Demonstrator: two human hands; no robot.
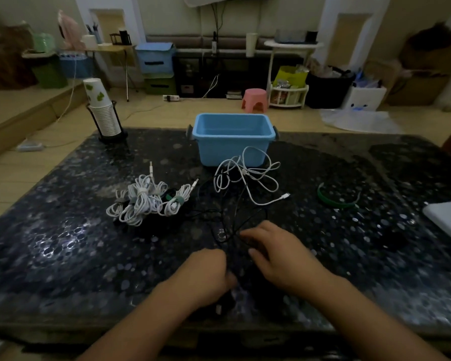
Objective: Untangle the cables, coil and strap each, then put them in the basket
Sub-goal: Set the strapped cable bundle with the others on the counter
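A thin black cable [233,217] loops across the dark table in front of me and tangles with a loose white cable [248,175] lying before the blue basket [208,149]. My left hand [208,274] grips the black cable near the table's front, fingers curled. My right hand [274,254] pinches the same cable just to the right. Several white cables [146,201], coiled and strapped, lie in a pile at the left. The basket holds nothing that I can see.
A green strap [335,200] lies on the table at the right. A stack of paper cups in a black holder [104,118] stands at the back left corner. A pale flat object [448,217] pokes in at the right edge.
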